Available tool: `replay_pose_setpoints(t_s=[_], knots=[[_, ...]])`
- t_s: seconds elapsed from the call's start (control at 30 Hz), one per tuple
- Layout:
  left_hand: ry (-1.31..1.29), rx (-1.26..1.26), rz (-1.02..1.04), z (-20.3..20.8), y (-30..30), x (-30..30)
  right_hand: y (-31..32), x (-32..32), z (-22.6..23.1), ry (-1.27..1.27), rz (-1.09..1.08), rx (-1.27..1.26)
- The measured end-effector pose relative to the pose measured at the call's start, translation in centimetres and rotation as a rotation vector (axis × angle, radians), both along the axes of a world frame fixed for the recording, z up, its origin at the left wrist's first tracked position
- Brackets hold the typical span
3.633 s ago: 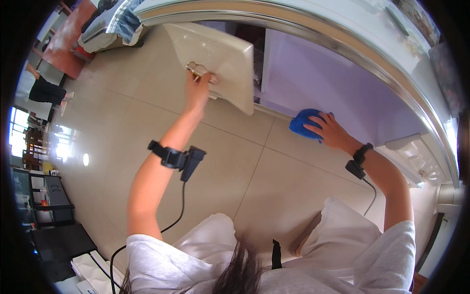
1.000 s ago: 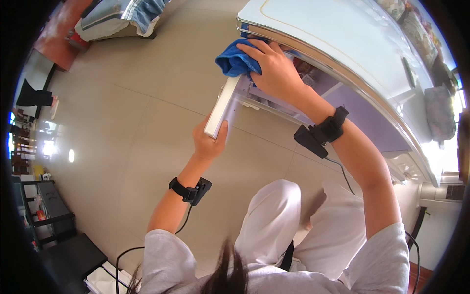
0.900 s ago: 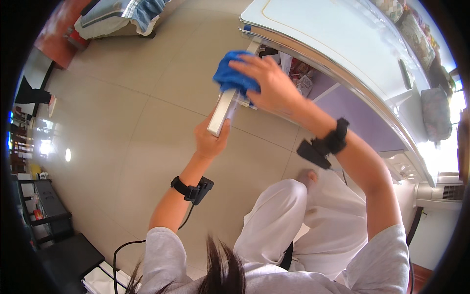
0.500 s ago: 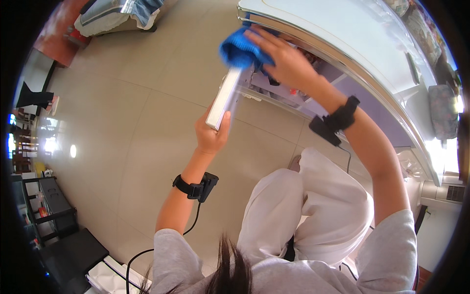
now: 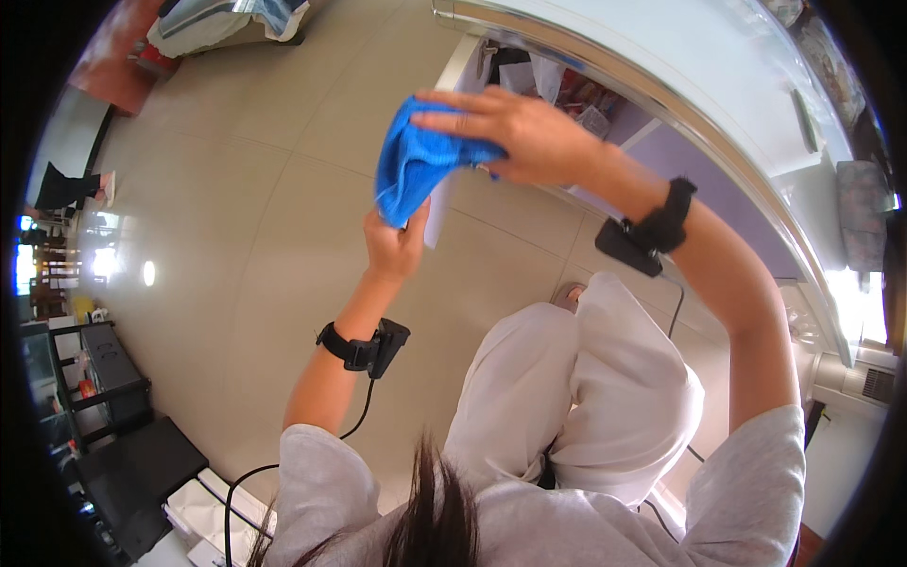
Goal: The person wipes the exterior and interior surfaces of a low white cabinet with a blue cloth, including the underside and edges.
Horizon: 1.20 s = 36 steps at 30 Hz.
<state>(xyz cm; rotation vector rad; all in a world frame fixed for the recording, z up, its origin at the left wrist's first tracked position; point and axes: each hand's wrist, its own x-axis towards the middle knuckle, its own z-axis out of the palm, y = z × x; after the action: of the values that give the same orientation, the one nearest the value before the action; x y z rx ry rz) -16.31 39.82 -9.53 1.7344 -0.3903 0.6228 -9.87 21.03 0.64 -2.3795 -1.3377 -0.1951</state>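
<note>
Nearest are some dark hair [image 5: 430, 510] and two legs in white pants [image 5: 520, 387], knees bent. There are two black straps with boxes, one on each wrist: a left strap [image 5: 364, 350] and a right strap [image 5: 652, 231]. The left hand [image 5: 392, 248] grips the near end of one open door [image 5: 456, 68]; the cloth hides some of its fingers. The right hand [image 5: 529, 137] holds one blue cloth [image 5: 411, 161], bent over the door's edge, so the middle of that edge is covered. The right arm reaches across in front of the cabinet [image 5: 661, 52] and blocks part of its inside. Bags [image 5: 548, 77] are in there, too jumbled to count. Farther left are one black shelf [image 5: 115, 369] and, past the shiny floor [image 5: 293, 236], another person's leg [image 5: 66, 189] and blue bedding [image 5: 269, 14].
</note>
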Motion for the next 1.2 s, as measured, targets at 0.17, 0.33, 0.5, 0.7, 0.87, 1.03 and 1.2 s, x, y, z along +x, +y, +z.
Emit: replay_pose_setpoints(t_s=[0.17, 0.33, 0.5, 0.7, 0.87, 1.03, 1.2], knots=[[0.138, 0.011, -0.026, 0.0, 0.0, -0.3, -0.2, -0.2, -1.4, 0.175, -0.115, 0.167], [0.214, 0.016, -0.095, -0.5, 0.0, 0.1, -1.6, 0.1, -3.0, -0.003, -0.160, 0.621], [0.292, -0.420, 0.078, -1.9, -1.3, -0.5, 4.3, -2.0, -9.4, -0.091, -0.055, 0.826], [0.251, -0.458, -0.009, -0.9, 0.5, 0.7, 7.1, -3.1, -25.4, 0.215, -0.201, 0.793], [0.269, -0.254, -0.111, -0.6, 1.2, 1.9, 7.3, -4.9, -25.7, 0.506, -0.376, 0.917], [0.279, -0.354, -0.091, -0.1, 1.4, 1.4, 8.6, -1.2, -15.1, -0.062, -0.209, 1.112], [0.251, -0.322, -0.102, -0.7, 0.7, 1.9, 5.7, 3.1, -18.8, 0.039, -0.489, 1.052]])
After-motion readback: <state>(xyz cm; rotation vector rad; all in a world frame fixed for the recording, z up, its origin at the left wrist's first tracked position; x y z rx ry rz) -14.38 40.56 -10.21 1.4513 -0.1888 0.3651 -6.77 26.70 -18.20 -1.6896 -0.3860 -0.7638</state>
